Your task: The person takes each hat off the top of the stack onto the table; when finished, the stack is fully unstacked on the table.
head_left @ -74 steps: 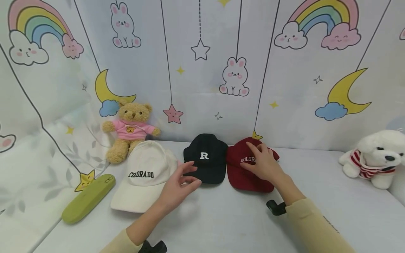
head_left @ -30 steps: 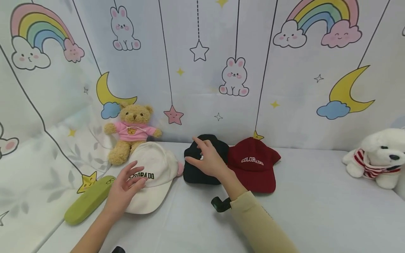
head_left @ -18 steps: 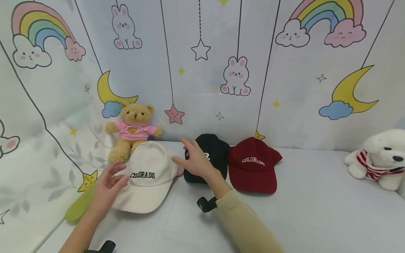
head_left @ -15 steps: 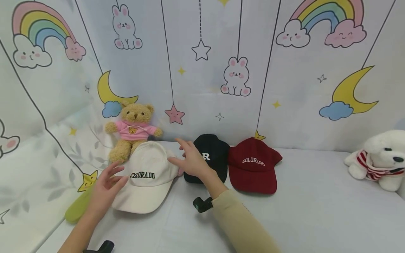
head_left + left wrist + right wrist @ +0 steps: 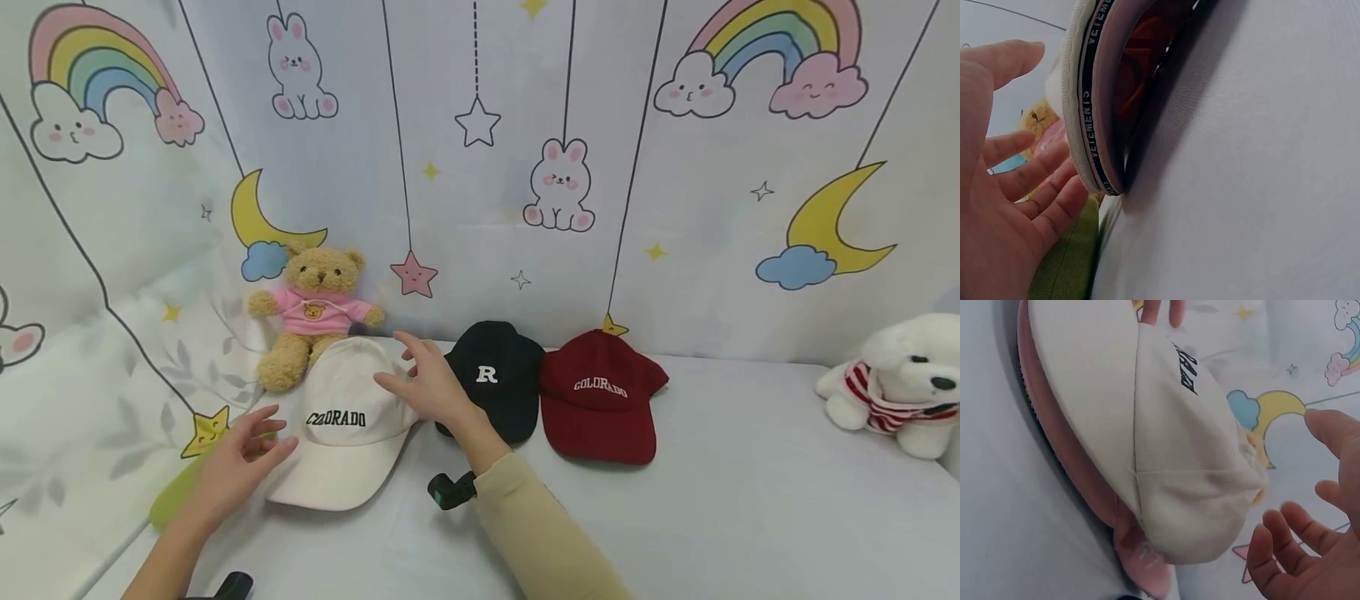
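A white baseball cap [image 5: 337,467] lettered COLORADO sits at the left with its brim toward me, between my two hands. My left hand [image 5: 232,467] is at the brim's left side, fingers loosely bent and holding nothing. In the left wrist view its fingertips are right at the edge of the brim [image 5: 1088,100]. At the cap's right side, my right hand [image 5: 431,387] overlaps the crown in the head view, thumb and fingers spread. The right wrist view shows a gap between that hand [image 5: 1316,531] and the crown [image 5: 1191,494]; pink fabric lines the brim's underside.
A black cap [image 5: 498,408] marked R and a dark red cap [image 5: 600,433] stand side by side, right of the white one. Behind it sits a teddy bear [image 5: 318,308]. My left forearm partly covers a green glasses case [image 5: 168,496]. A white plush dog [image 5: 900,392] sits far right.
My right hand has moved left from the red cap, past the black cap, to the white cap. My left hand has moved left across the white cap to its far side. The caps stay put.
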{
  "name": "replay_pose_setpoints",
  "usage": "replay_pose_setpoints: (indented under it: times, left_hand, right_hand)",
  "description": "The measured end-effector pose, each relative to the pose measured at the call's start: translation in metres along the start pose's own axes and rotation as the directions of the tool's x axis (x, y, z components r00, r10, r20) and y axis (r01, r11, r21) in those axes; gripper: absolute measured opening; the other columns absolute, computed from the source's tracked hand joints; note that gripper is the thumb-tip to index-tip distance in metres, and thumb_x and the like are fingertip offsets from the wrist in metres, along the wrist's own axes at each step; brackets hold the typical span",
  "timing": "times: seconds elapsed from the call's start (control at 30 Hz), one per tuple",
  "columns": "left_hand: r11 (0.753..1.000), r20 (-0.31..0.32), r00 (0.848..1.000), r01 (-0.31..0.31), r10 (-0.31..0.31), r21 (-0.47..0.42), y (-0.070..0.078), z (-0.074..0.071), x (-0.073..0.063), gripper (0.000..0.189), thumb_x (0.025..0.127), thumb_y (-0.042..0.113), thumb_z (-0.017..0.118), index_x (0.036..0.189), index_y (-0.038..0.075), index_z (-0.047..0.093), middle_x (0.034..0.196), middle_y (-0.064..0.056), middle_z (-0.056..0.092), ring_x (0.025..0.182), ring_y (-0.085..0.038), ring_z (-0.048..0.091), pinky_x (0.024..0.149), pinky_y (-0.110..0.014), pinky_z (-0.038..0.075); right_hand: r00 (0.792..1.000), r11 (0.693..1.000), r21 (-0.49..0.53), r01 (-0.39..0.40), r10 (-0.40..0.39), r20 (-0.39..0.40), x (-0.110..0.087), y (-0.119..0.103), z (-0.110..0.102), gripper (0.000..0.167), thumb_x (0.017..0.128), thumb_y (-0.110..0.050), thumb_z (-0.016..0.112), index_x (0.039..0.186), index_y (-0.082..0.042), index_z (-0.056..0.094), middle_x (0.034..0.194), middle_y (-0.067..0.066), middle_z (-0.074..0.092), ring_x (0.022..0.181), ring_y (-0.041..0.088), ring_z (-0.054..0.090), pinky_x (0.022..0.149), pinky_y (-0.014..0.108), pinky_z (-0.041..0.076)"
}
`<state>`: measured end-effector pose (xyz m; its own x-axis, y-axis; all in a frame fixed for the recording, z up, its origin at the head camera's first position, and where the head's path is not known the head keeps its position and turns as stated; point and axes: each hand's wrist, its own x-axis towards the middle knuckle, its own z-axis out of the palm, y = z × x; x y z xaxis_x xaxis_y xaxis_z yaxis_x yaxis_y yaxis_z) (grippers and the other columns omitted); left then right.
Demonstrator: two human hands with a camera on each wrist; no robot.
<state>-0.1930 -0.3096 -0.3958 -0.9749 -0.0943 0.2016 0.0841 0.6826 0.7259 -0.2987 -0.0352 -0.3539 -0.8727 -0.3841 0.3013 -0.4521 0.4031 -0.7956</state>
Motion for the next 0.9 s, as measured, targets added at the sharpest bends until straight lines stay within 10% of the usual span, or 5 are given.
replay_pose_setpoints:
  times: [0.4, 0.9]
  left_hand:
    - [0.994, 0.037, 0.999, -0.034, 0.03, 0.104, -0.001, -0.002, 0.0, 0.072, 0.095, 0.037, 0.072, 0.143, -0.01, 0.043, 0.124, -0.029, 0.061, 0.098, -0.029, 0.065, 0.074, -0.029, 0.052]
    - [0.966, 0.144, 0.981, 0.091, -0.129, 0.244, 0.008, -0.006, -0.003, 0.09, 0.094, 0.056, 0.064, 0.145, -0.013, 0.038, 0.126, -0.031, 0.06, 0.112, -0.044, 0.059, 0.089, -0.053, 0.05]
  right_hand:
    - [0.999, 0.999, -0.025, -0.029, 0.03, 0.03, -0.002, 0.009, 0.008, 0.065, 0.092, -0.039, 0.074, 0.147, -0.013, 0.05, 0.11, 0.002, 0.055, 0.094, 0.015, 0.056, 0.079, 0.03, 0.051]
    - [0.999, 0.997, -0.082, 0.009, -0.005, 0.04, 0.0, 0.011, 0.015, 0.048, 0.095, -0.028, 0.072, 0.136, -0.006, 0.059, 0.094, -0.002, 0.06, 0.086, 0.011, 0.055, 0.075, 0.026, 0.048]
